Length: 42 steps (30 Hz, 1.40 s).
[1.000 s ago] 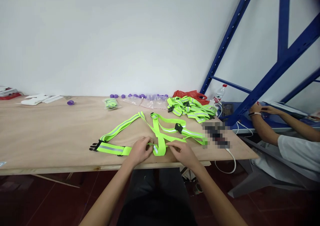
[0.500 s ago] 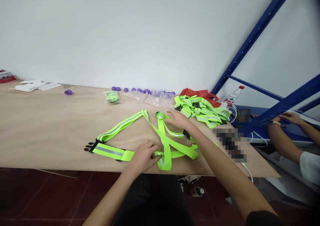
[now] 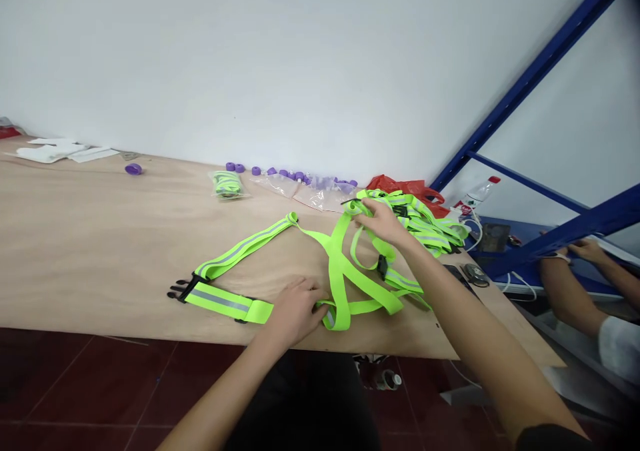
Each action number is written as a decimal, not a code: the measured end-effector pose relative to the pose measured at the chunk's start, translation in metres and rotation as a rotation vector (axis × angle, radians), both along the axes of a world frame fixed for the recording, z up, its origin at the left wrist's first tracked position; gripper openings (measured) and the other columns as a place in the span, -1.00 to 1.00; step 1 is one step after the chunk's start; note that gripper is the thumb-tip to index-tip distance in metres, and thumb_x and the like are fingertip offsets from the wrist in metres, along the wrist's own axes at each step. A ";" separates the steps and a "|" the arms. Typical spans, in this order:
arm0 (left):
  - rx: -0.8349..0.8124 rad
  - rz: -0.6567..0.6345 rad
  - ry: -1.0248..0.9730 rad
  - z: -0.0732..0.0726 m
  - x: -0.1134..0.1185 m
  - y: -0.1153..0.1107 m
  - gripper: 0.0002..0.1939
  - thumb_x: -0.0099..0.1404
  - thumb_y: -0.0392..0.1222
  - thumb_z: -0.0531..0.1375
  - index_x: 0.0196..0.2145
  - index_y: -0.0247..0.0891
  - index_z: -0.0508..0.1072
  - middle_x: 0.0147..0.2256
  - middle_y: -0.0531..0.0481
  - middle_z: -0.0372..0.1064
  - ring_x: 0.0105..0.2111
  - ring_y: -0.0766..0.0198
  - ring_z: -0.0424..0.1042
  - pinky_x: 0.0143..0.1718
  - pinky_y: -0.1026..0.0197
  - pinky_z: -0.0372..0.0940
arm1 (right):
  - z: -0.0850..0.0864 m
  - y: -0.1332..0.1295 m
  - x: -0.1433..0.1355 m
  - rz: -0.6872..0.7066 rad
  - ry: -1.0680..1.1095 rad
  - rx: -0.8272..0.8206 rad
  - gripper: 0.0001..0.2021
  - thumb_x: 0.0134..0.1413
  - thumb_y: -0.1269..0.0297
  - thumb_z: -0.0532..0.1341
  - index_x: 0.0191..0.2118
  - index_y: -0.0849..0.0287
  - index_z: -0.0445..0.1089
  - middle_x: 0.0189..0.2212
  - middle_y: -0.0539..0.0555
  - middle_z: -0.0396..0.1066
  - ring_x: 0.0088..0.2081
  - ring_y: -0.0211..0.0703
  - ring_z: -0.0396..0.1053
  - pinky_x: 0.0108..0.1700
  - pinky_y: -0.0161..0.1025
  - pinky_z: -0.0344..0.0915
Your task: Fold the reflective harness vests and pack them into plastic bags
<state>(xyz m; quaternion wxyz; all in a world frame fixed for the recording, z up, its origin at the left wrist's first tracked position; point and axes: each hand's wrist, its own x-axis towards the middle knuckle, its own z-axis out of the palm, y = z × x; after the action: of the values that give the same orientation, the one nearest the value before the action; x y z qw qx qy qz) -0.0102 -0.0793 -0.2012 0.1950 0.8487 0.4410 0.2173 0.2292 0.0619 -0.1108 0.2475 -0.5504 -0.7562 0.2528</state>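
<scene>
A neon-yellow reflective vest (image 3: 338, 262) made of elastic straps with grey stripes is spread over the near part of the table. Its black side-release buckle (image 3: 184, 288) points left. My left hand (image 3: 300, 310) is closed on the lower waist strap near the table's front edge, its fingertips partly hidden. With thumb and fingers, my right hand (image 3: 383, 221) grips a shoulder strap by a black slider and lifts it off the table. The straps cross between my two hands. A second black buckle (image 3: 383, 267) lies under my right forearm.
A heap of similar vests (image 3: 430, 228) lies to the right, before a red plastic bag (image 3: 407, 188). One packed vest (image 3: 227, 184), clear bags (image 3: 320, 196) and purple rolls (image 3: 299, 176) line the back. Beyond the blue rack post (image 3: 520, 81), another person's arms (image 3: 570, 284) show.
My right hand has closed on the shoulder strap and drawn it up and to the right, so the crossing straps shifted. My left hand stays on the waist strap. The view has turned slightly.
</scene>
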 end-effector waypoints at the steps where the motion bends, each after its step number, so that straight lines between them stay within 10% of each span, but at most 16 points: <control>1: 0.008 0.002 0.008 0.001 0.002 0.001 -0.85 0.35 -0.21 0.22 -0.21 -0.14 0.61 -0.25 -0.06 0.50 -0.17 0.05 0.47 -0.17 0.09 0.32 | 0.009 -0.006 0.007 -0.001 0.055 0.031 -0.75 0.15 0.32 0.13 -0.05 0.18 0.33 -0.13 0.12 0.48 -0.19 -0.07 0.42 -0.06 -0.19 0.34; 11: -0.054 0.024 0.244 0.025 0.024 0.014 -0.72 0.40 -0.05 0.12 -0.28 -0.18 0.60 -0.33 -0.14 0.57 -0.27 -0.01 0.54 -0.24 0.14 0.30 | 0.050 -0.076 0.018 -0.012 0.225 0.389 -0.64 0.07 0.37 0.20 0.02 0.08 0.43 -0.28 0.01 0.46 -0.42 -0.19 0.36 -0.34 -0.23 0.29; 24: -0.167 -0.007 -0.214 0.015 0.032 0.047 -0.82 0.22 -0.35 0.07 -0.29 -0.30 0.46 -0.23 -0.10 0.54 -0.25 0.11 0.50 -0.27 0.20 0.35 | -0.025 -0.174 -0.024 0.444 -0.617 0.310 -0.51 0.00 0.42 0.24 0.12 0.16 0.38 -0.16 0.15 0.54 -0.23 0.05 0.48 -0.28 -0.15 0.27; 29: -0.197 -0.021 -0.315 0.013 0.029 0.053 -0.75 0.17 -0.41 0.03 -0.29 -0.30 0.48 -0.26 -0.06 0.54 -0.26 0.13 0.50 -0.23 0.20 0.35 | -0.040 -0.192 -0.031 0.470 -0.658 0.343 -0.54 0.20 0.17 0.25 0.17 0.21 0.32 -0.11 0.21 0.50 -0.15 0.09 0.43 -0.15 -0.08 0.29; 32: -0.192 -0.038 -0.323 0.014 0.026 0.053 -0.77 0.19 -0.38 0.05 -0.33 -0.29 0.50 -0.27 -0.06 0.54 -0.24 0.10 0.49 -0.17 0.16 0.34 | -0.043 -0.193 -0.026 0.460 -0.671 0.343 -0.75 0.20 0.40 0.21 0.00 0.20 0.41 -0.21 0.16 0.51 -0.22 -0.01 0.44 -0.19 -0.14 0.27; 42: -0.531 -0.209 -0.709 0.034 0.024 0.044 -0.48 0.34 0.00 0.23 0.19 -0.20 0.36 0.06 -0.16 0.45 0.03 0.03 0.45 0.05 0.05 0.34 | 0.012 -0.125 0.023 -0.004 0.331 0.261 -0.83 0.24 0.12 0.19 -0.15 0.07 0.38 -0.24 0.07 0.54 -0.22 -0.08 0.49 -0.20 -0.21 0.37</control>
<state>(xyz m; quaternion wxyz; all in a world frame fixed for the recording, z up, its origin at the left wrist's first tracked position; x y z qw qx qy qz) 0.0143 -0.0353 -0.1675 0.5657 0.6826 0.2993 0.3529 0.2521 -0.0630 -0.0989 0.4380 -0.4664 -0.7304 0.2392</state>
